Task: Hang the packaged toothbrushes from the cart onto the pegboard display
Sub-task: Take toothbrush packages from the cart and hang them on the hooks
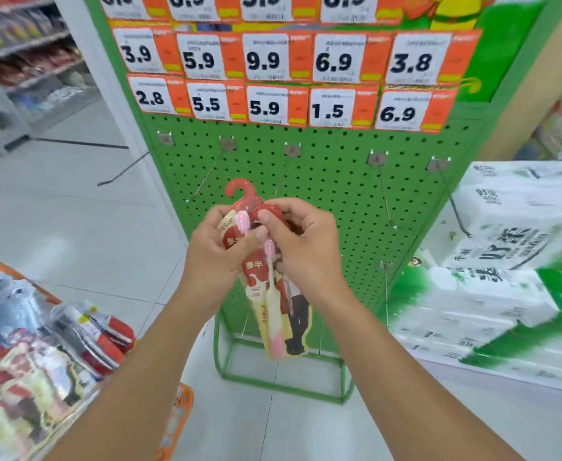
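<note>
pegboard: green perforated metal display board (323, 194) on a green tube-frame base, standing on the floor
pegs: bare metal wire hooks (384, 191) jutting from the board, nothing hung on them
top rows: white-and-orange price tags (264, 104) fixed to the board
floor: pale grey tiled floor (83, 234)
cart: orange plastic cart (176, 417), lower left, loaded with packaged toothbrushes (40, 371)

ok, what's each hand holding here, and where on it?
Both grip toothbrush packs near their tops: left hand round the upper body below one red hook, right hand pinching another pack's top.
</note>
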`<state>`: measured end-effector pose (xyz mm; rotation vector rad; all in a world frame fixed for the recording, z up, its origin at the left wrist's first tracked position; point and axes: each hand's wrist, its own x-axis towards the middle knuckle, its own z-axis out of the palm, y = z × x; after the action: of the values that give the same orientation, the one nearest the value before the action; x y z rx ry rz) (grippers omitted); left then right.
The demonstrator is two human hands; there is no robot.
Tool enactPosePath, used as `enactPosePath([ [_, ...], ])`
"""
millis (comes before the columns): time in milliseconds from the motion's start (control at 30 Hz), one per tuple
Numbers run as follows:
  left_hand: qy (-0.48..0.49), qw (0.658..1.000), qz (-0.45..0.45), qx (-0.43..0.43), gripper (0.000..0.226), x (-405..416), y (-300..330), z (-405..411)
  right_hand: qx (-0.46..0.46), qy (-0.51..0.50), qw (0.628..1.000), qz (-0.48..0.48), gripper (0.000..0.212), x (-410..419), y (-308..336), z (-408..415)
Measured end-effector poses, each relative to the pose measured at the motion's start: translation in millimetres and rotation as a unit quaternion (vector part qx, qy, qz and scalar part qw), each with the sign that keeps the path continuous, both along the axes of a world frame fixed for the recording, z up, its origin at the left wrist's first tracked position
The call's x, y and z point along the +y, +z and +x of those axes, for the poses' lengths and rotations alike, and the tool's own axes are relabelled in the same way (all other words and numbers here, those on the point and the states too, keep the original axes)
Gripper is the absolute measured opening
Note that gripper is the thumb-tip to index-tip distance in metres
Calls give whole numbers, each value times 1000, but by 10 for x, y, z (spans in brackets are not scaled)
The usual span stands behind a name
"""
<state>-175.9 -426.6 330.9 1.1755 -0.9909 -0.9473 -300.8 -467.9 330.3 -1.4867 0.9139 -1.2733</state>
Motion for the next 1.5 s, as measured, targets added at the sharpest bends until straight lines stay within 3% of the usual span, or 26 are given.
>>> enactPosePath([
  [233, -41, 999, 24, -13, 41, 59, -41, -292, -24, -23, 998, 50, 7, 150, -41, -370],
  [567, -126, 991, 33, 7, 25, -1, -82, -935, -82, -178, 978, 67, 8, 411, -29, -1148],
  [800, -137, 984, 18, -116, 23, 42, -128, -1310, -87, -202, 973, 76, 14, 412, 8, -1860],
  [1000, -113, 988, 16, -103, 33, 164, -60, -1740, -111, -183, 974, 74, 13, 274, 48, -2278],
  [1233, 11, 996, 30, -82, 23, 306, -138, -1861, -63, -91, 989, 100, 16, -37, -79, -2424],
  [1500, -55, 997, 40, -49, 34, 277, -39, -2001, -50, -119, 985, 111, 11, -463, -184, -2388],
])
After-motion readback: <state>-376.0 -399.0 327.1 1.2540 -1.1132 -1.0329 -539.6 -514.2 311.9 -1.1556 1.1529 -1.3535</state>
